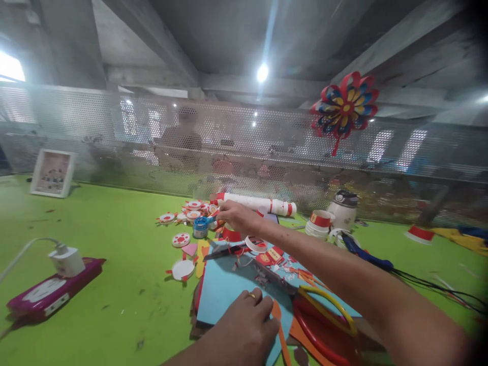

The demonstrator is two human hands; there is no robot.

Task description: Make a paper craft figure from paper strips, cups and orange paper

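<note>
Reaching across the lime-green bench (114, 244), the right hand (238, 216) touches round red-and-white paper discs (194, 206); the left hand (244, 330) rests curled on a light-blue paper sheet (224, 290). Neither grip's state can be told.

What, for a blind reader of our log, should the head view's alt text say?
The right hand reaches across a green table to paper discs by a blue pot; the left hand rests on a blue sheet. Scissors lie beside it, and a pinwheel hangs on the mesh screen.
</note>
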